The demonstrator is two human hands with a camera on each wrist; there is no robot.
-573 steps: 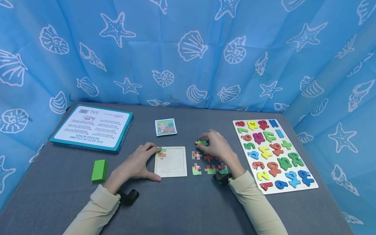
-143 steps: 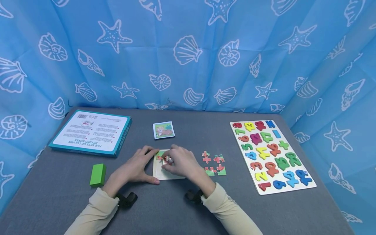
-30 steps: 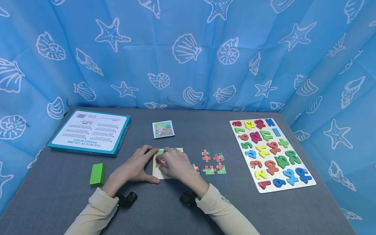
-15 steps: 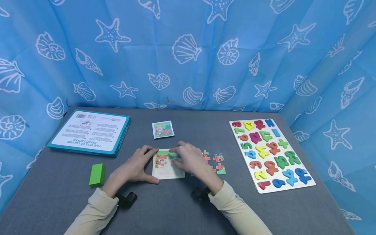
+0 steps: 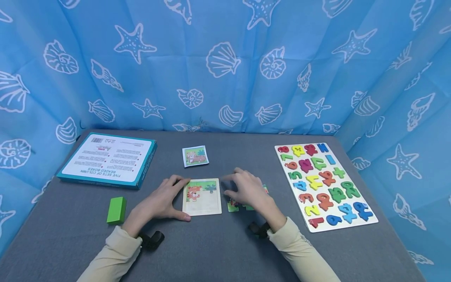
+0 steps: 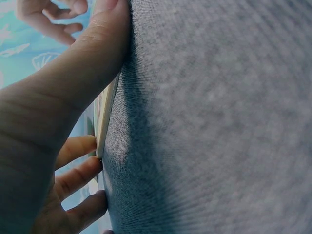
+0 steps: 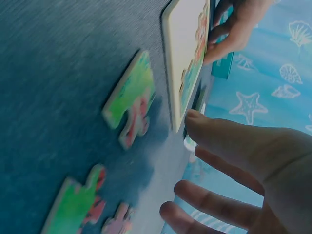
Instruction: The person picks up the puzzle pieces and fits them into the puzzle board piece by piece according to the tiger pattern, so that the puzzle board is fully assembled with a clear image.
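A square wooden puzzle board [image 5: 202, 209] lies in the middle of the table, with tiger-picture pieces along its far side and left part. My left hand [image 5: 162, 201] holds the board by its left side, thumb at the near corner and index finger at the far one. Just right of the board hovers my right hand [image 5: 248, 190], fingers apart and nothing between them. Beneath and beside it lie loose jigsaw pieces [image 5: 233, 206], partly hidden in the head view. The right wrist view shows a green-and-red jigsaw piece [image 7: 131, 97] flat on the cloth near the board.
A small tiger picture card [image 5: 195, 156] lies beyond the board. At the back left is a flat teal-edged box [image 5: 105, 158], with a green block [image 5: 116, 210] nearer me. On the right lies a white number board [image 5: 347, 213] with colourful numerals. A blue shell-print curtain [image 5: 225, 98] hangs behind.
Over the last second my right hand left the board's left part, passed its far right corner, where a green-teal piece now lies, and moved right toward the loose pieces. The left hand stayed.
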